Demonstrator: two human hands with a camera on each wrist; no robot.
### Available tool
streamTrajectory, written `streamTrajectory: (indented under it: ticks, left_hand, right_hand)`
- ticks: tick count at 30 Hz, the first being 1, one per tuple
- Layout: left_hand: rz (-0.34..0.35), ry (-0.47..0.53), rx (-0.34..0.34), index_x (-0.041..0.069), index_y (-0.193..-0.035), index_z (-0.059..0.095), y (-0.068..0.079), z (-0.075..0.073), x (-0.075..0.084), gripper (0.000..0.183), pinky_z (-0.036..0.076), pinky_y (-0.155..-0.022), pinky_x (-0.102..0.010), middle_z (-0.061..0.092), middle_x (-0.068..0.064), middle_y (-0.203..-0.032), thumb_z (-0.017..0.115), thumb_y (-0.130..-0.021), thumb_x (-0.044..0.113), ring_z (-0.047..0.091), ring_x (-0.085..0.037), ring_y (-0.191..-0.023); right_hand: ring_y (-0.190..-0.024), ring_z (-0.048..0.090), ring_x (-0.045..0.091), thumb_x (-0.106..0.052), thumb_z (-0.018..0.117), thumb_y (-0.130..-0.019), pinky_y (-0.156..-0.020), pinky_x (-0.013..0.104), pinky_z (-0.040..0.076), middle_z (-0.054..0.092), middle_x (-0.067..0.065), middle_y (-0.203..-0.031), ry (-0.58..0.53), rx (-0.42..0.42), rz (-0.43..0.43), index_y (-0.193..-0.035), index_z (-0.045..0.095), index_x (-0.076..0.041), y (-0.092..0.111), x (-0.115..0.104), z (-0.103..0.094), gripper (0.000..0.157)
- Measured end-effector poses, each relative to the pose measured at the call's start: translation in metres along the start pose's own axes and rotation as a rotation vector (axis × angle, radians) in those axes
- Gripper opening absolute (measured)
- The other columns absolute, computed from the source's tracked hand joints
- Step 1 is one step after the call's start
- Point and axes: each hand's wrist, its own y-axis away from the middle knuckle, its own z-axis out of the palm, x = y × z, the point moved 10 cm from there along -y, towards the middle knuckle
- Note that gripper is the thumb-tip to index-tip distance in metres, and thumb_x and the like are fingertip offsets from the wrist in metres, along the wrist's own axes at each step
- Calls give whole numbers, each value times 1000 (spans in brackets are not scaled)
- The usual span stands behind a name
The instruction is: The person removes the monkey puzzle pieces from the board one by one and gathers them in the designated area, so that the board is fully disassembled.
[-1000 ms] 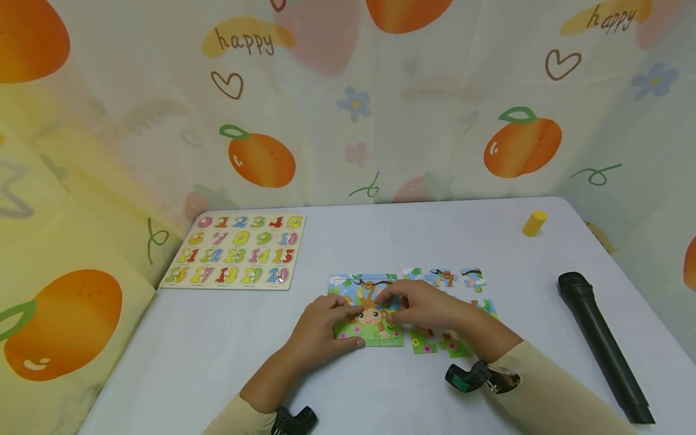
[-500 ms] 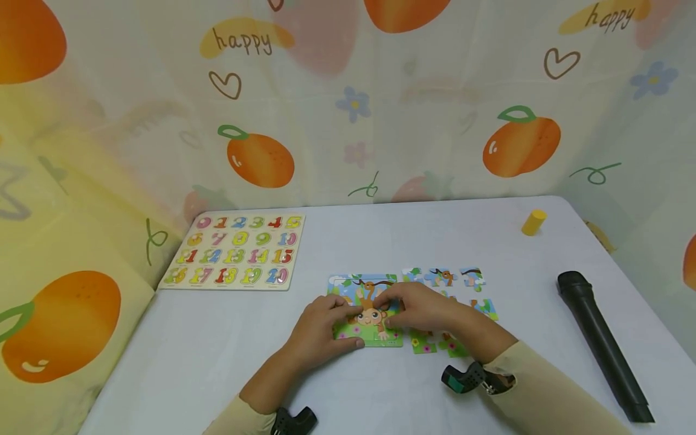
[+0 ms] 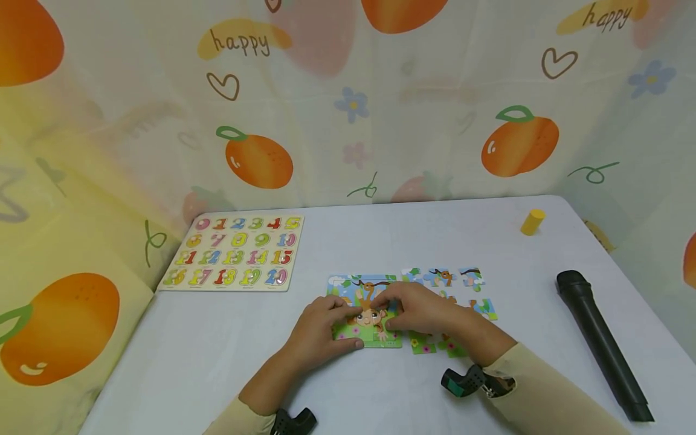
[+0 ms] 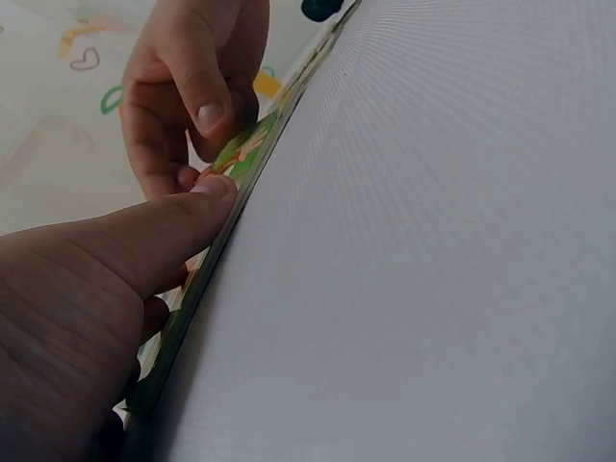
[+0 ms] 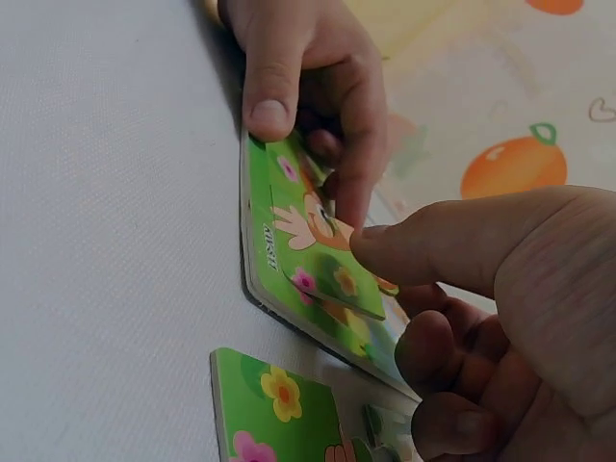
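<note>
A monkey jigsaw puzzle in a flat board (image 3: 348, 284) lies on the table between the hands. My left hand (image 3: 312, 335) holds the board at its left side, thumb on the front edge and index finger reaching over the picture. My right hand (image 3: 421, 308) pinches a puzzle piece (image 5: 337, 289) with flowers at the board's front right; in the right wrist view the piece sits slightly raised and tilted. The right fingertips behind it are partly hidden. Loose pieces lie right of the board, including a green flowered one (image 5: 274, 404) and a branch piece (image 3: 472, 278).
A number board (image 3: 234, 254) lies at the back left. A yellow cylinder (image 3: 532, 222) stands at the back right, and a black microphone-like stick (image 3: 603, 344) lies along the right side. A fruit-printed cloth (image 3: 326, 151) hangs behind the white table.
Both hands stay almost in place. The right fingertips shift slightly left over the puzzle, and the piece under them moves a little. The head view drifts slightly.
</note>
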Motion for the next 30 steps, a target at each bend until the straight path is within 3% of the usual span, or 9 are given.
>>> streamTrajectory:
  ticks: [6, 14, 22, 30]
  left_hand:
    - [10, -1, 6, 23, -134, 77, 0, 0, 1, 60, 47, -89, -38, 63, 3, -118, 94, -81, 45, 53, -14, -101]
    - [13, -7, 6, 23, -134, 77, 0, 0, 1, 60, 46, -88, -38, 63, 3, -117, 93, -81, 46, 53, -13, -99]
    - [34, -8, 19, 21, -134, 77, 0, -2, 2, 60, 47, -88, -38, 63, 2, -116, 94, -81, 45, 53, -14, -99]
    - [19, -11, 6, 23, -134, 77, -1, -1, 1, 60, 47, -89, -38, 63, 3, -116, 93, -81, 46, 53, -14, -101]
  right_hand:
    - [-63, 53, 10, -8, 81, -92, -59, 27, 46, 67, -3, -111, -78, 5, 26, -124, 79, -18, 1, -1, 1, 33]
    - [-63, 51, 12, -10, 75, -97, -61, 27, 44, 66, -1, -78, -203, -34, 17, -110, 80, -15, 3, -4, 5, 15]
    - [-66, 55, 10, -8, 77, -97, -65, 25, 46, 72, 0, -89, -297, -79, -25, -109, 79, -10, 4, -10, 14, 12]
    - [-61, 51, 10, -3, 73, -96, -62, 26, 46, 74, 3, -103, -265, -76, -40, -114, 76, -11, 8, -11, 14, 20]
